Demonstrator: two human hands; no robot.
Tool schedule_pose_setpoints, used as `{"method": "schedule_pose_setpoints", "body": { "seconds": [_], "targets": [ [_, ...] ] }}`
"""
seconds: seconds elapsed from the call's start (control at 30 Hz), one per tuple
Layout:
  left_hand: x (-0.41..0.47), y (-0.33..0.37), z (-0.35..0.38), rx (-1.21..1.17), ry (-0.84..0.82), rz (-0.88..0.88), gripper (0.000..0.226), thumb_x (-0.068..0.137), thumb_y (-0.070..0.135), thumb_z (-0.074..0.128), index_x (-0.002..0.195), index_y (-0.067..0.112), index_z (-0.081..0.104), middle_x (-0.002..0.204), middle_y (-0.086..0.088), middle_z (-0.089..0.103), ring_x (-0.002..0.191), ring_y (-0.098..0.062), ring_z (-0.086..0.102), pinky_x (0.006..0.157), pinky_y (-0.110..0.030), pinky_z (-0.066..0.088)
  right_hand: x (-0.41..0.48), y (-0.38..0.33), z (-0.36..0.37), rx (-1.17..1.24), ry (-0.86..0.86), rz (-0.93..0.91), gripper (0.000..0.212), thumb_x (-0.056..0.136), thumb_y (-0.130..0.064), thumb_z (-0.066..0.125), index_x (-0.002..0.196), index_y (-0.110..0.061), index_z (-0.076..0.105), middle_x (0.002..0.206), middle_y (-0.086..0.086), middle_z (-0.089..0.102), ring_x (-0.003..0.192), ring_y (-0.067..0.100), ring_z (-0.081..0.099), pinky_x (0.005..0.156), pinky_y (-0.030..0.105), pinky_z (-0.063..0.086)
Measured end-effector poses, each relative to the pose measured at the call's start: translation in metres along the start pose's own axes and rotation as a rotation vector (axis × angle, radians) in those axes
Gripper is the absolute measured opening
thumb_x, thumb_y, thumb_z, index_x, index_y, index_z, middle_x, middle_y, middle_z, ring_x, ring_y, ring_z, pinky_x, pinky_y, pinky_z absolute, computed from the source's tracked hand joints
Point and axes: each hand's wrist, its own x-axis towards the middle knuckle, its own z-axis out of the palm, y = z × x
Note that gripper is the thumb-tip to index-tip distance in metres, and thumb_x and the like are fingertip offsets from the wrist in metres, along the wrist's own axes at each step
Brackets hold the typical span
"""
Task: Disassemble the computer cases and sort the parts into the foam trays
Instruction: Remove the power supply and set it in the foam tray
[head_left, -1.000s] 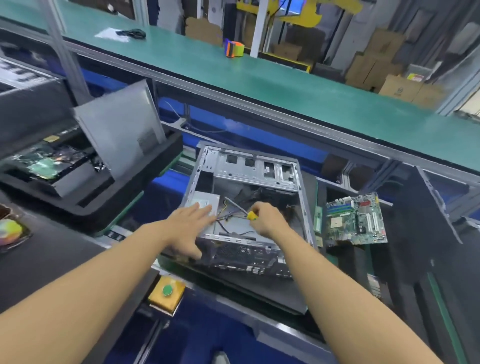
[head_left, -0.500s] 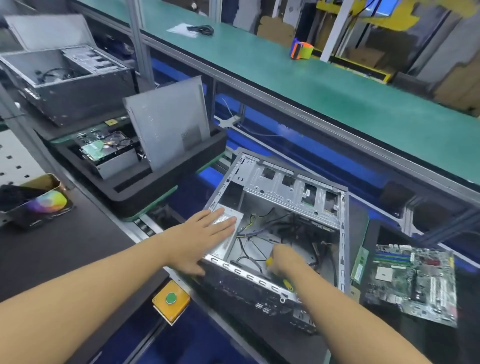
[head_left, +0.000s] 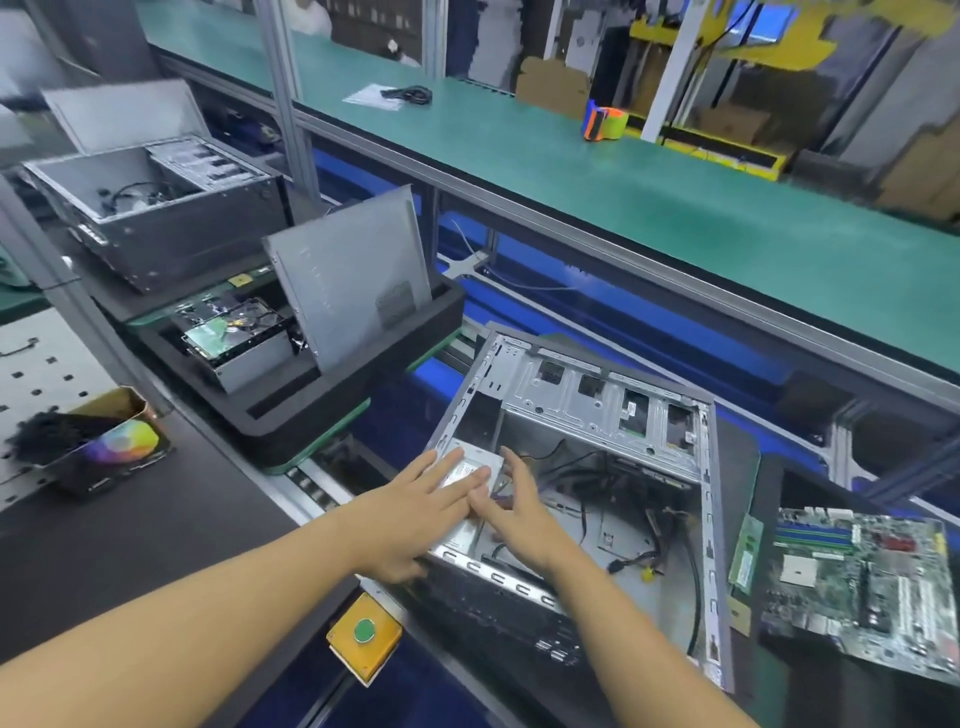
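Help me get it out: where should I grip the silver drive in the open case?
Probably from above, through the open side: the silver drive lies flat in the case corner, walls close on two sides. Pinch its inner, cable-side edge and its top, where left hand and right hand rest.

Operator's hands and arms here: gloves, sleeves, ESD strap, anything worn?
Nothing worn that shows. The left hand and right hand are bare: no gloves, no rings visible. The left forearm and right forearm are bare to the frame edge: no sleeves, watch or wrist strap in view.
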Motion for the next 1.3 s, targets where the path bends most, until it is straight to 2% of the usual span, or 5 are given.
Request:
{"method": "schedule_pose_setpoints", "body": {
  "seconds": [0.53,0.63,0.87,1.07,1.3],
  "targets": [
    [-0.002,0.003,0.004,0.069,0.032,0.005,0.094,0.086,0.023,0.068,0.154,0.004,0.005,0.162,-0.019,-0.014,0.146,-0.049,-0.014,0.117,-0.060,-0.003,0.004,0.006,0.000,-0.020,-0.011,0.037,0.092,0.082,-0.068,0.066,0.153,-0.050,0.010,0.141,-0.025,0.043,0.122,0.007,0.056,0.104,0.042,0.050],
    [-0.002,0.007,0.006,0.094,0.070,-0.047,0.100,0.080,0.016,0.072,0.154,0.003,0.006,0.163,-0.021,-0.003,0.148,-0.048,-0.002,0.119,-0.059,0.006,0.007,0.006,-0.001,0.040,0.016,0.076,0.102,0.076,-0.070,0.068,0.154,-0.054,0.003,0.141,0.000,0.055,0.129,0.019,0.055,0.109,0.048,0.045],
    [-0.005,0.005,0.005,-0.017,0.027,-0.019,0.105,0.084,0.060,0.051,0.156,0.010,-0.004,0.163,-0.011,-0.018,0.149,-0.035,-0.019,0.122,-0.052,-0.003,0.006,0.007,0.000,0.032,0.044,0.074,0.102,0.077,-0.075,0.066,0.154,-0.055,0.002,0.143,0.007,0.054,0.131,0.021,0.054,0.110,0.048,0.044],
    [0.004,-0.028,-0.031,-0.610,-0.003,-0.255,0.074,0.096,0.032,0.038,0.158,0.012,0.002,0.163,0.003,-0.022,0.147,-0.013,-0.025,0.123,-0.040,-0.005,0.002,0.007,-0.003,-0.283,0.055,-0.109,0.108,0.072,-0.072,0.066,0.156,-0.048,0.002,0.164,-0.021,-0.015,0.154,0.015,0.003,0.121,0.046,0.026],
    [0.045,0.000,-0.014,-1.096,0.220,-0.751,0.057,0.104,0.046,0.024,0.157,0.026,0.015,0.164,0.000,0.012,0.147,-0.026,0.025,0.116,-0.049,0.026,0.019,-0.035,-0.006,-0.908,-0.115,-0.191,0.126,0.062,-0.087,0.057,0.161,-0.027,0.006,0.166,0.000,-0.023,0.152,0.022,-0.020,0.124,0.049,-0.001]
  ]
}}
